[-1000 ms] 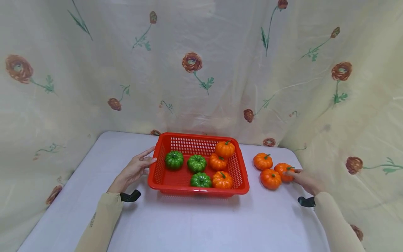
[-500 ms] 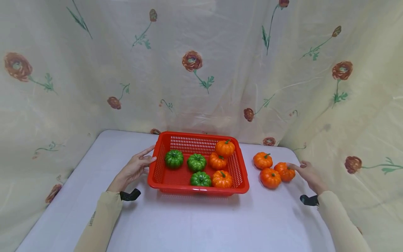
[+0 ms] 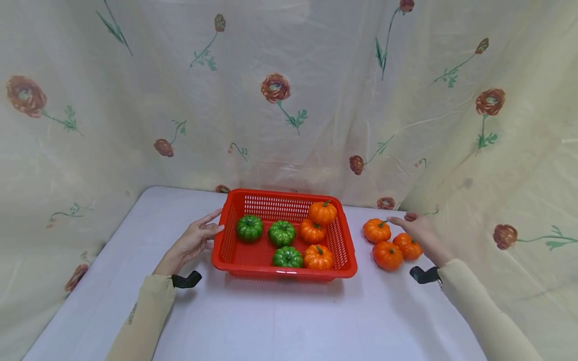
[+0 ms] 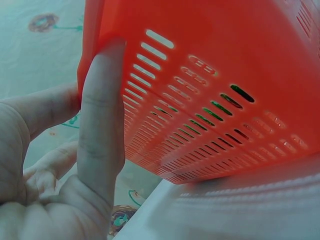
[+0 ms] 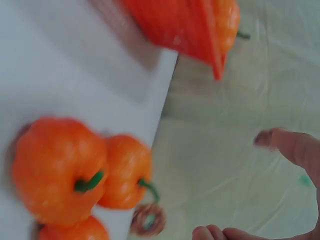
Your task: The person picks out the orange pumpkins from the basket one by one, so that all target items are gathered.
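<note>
My left hand holds the left side of a red plastic basket, thumb over the rim and a finger against the outer slotted wall. Green toy pumpkins and orange ones lie inside, one orange pumpkin resting on another at the back right. To the basket's right, three orange pumpkins sit close together: a back one, a front one and a right one. Over this cluster hovers my right hand, holding nothing, thumb and fingers apart, fingertips near the back pumpkin's stem.
A white table carries everything. Flower-patterned curtain hangs behind it and along both sides, close to the table's back edge. Black wrist-camera mounts stick out from both wrists.
From the right pumpkin my right hand has lifted away and moved back and left, toward the back pumpkin. The left hand, basket and pumpkins stay in place.
</note>
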Demonstrator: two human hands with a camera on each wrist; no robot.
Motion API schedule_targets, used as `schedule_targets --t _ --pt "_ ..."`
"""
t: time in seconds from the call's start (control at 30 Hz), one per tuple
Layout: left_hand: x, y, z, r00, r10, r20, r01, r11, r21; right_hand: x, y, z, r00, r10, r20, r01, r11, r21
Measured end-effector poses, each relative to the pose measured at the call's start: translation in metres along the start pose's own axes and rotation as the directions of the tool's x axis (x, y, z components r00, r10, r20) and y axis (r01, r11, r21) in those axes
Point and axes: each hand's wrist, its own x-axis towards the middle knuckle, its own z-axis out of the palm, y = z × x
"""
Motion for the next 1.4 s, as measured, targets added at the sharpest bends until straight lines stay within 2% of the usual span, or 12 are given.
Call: schedule_targets --t 0.13,0.33,0.43,0.6,0.77,1.17,1.4 --pt "0.0 0.001 0.0 1.0 -0.001 0.002 0.001 1.0 -0.013 -0.009 -0.033 0.017 0.998 -0.051 0.025 0.051 0.998 -0.039" --pt "-0.001 0.004 0.001 1.0 -0.004 0.008 0.004 0.999 -0.054 -0.01 -0.074 0.041 0.99 -0.127 0.058 0.133 0.985 -0.113" --pt "-0.001 0.005 0.001 1.0 -0.013 0.0 0.013 0.998 -0.055 -0.009 -0.09 0.053 0.983 -0.154 0.095 0.169 0.969 -0.178" --pt "0.0 0.004 0.002 1.0 -0.011 -0.014 0.01 0.999 -0.051 -0.006 -0.111 0.07 0.976 -0.179 0.127 0.204 0.953 -0.224" --pt "0.0 0.004 0.002 1.0 -0.014 -0.014 0.013 0.999 -0.037 0.002 -0.123 0.082 0.977 -0.17 0.132 0.202 0.936 -0.289" --pt "0.0 0.004 0.002 1.0 -0.011 -0.028 0.009 0.999 -0.04 0.021 -0.141 0.108 0.97 -0.186 0.155 0.23 0.911 -0.343" --pt "0.0 0.003 0.0 1.0 -0.012 -0.018 0.011 0.999 -0.036 0.031 -0.14 0.118 0.977 -0.156 0.146 0.196 0.925 -0.324"
